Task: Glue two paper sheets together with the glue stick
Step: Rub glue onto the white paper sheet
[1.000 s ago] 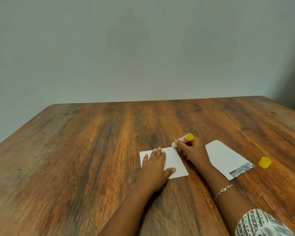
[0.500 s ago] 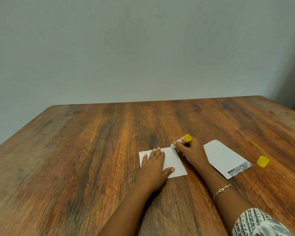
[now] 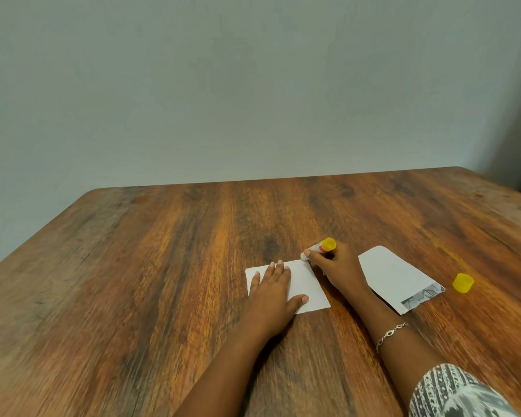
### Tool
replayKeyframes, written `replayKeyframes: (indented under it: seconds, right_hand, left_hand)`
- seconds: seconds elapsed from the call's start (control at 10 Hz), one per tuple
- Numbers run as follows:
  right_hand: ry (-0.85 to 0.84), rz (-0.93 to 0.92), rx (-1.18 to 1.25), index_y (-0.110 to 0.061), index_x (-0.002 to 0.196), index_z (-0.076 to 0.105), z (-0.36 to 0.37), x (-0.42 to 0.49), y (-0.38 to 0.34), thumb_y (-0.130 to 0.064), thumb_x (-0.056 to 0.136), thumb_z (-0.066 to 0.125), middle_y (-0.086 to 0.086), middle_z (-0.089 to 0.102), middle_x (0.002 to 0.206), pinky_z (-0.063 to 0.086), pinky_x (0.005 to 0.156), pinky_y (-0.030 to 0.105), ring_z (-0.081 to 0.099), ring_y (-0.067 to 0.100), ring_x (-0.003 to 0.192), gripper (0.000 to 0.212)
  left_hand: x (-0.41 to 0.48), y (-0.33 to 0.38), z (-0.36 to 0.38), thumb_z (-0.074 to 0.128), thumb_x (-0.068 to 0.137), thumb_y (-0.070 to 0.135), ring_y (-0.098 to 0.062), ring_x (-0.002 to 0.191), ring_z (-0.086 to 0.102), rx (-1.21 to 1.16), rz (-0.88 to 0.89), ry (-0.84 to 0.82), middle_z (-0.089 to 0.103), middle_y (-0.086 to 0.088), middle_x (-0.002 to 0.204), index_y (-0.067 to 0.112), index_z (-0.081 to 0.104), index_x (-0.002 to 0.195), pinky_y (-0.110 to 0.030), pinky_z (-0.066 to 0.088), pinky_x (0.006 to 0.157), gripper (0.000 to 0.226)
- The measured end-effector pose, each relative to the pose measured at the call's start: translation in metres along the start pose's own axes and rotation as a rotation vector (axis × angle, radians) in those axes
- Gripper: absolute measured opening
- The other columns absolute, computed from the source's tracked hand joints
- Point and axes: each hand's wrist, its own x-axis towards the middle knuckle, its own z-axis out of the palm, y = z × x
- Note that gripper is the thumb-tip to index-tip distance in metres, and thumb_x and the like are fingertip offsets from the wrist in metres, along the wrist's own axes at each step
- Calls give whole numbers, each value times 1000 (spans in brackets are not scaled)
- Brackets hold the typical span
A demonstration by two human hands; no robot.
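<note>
A small white paper sheet (image 3: 306,284) lies flat on the wooden table (image 3: 163,266). My left hand (image 3: 272,291) rests flat on its left half, fingers straight, holding it down. My right hand (image 3: 334,267) grips a glue stick (image 3: 321,248) with a yellow end, tilted so its white tip touches the sheet's far right corner. To the right lies a second white sheet (image 3: 394,276) with a grey printed patch at its near end. The yellow cap (image 3: 463,282) of the glue stick stands on the table further right.
The table's far edge meets a plain pale wall (image 3: 253,85). A bracelet (image 3: 391,334) circles my right wrist, above a patterned sleeve (image 3: 454,392). Bare wood stretches to the left and beyond the sheets.
The scene has barely shifted. My right hand keeps the glue stick tip at the sheet's far right corner, and my left hand stays pressed on the sheet.
</note>
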Motion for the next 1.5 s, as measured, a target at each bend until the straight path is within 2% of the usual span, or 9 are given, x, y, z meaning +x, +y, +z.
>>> replayKeyframes:
  seconds: [0.1,0.3,0.6,0.7,0.9,1.0,1.1,1.2,1.5]
  right_hand:
    - [-5,8,-3,-7,92,66,0,0,0,-24,84,64,8,68,90,43,64,21,61,18,80,19]
    - [0,13,8,-14,82,62,0,-2,-1,-24,83,64,3,64,82,40,61,19,58,12,71,10]
    - [-20,-4,26,-19,77,61,-5,-9,-3,-22,84,63,2,64,79,42,62,21,59,13,72,8]
    - [-12,-9,17,-29,68,55,-6,-12,-4,-22,84,64,-5,61,73,40,60,18,58,10,70,19]
    - [-5,-9,12,-32,66,55,-10,-20,-6,-21,83,64,-10,59,69,38,58,18,57,7,67,22]
    - [-8,5,18,-29,68,56,-13,-23,-6,-22,83,64,-9,60,69,38,58,18,57,9,66,19]
    - [-26,15,16,-17,77,62,-15,-27,-5,-22,83,64,-3,62,72,39,58,20,57,10,67,8]
    - [-45,22,15,-6,85,65,-17,-31,-4,-23,84,63,4,66,79,39,59,20,58,13,70,17]
    - [-47,33,42,-8,87,65,-23,-44,-8,-22,84,63,6,67,84,40,61,20,58,12,73,14]
  left_hand:
    - [0,0,0,37,94,46,-17,144,-3,2,2,-1,-1,-3,157,17,7,145,-40,-5,116,66]
    - [1,0,0,36,94,46,-17,144,-3,8,4,-2,-2,-3,157,17,7,145,-40,-5,116,66]
    - [0,-2,1,36,94,46,-18,144,-3,7,12,3,-1,-4,157,16,7,145,-41,-4,116,66]
    - [0,-1,0,36,94,45,-18,144,-3,7,8,-1,-1,-4,157,16,7,145,-41,-4,116,66]
    - [-2,2,-3,35,94,45,-19,144,-4,25,7,-18,-2,-5,157,16,5,145,-42,-5,116,65]
    - [-4,2,-4,34,95,44,-19,144,-4,28,13,-24,-3,-5,157,15,5,145,-41,-5,116,65]
    - [-4,2,-5,34,95,44,-19,144,-4,25,18,-24,-3,-6,157,15,5,145,-41,-5,116,65]
    - [-4,2,-4,33,95,45,-19,144,-4,28,18,-23,-2,-5,157,15,6,145,-41,-5,116,64]
    - [-5,1,-4,33,95,44,-19,144,-3,37,20,-19,-1,-6,157,14,7,145,-43,-4,116,64]
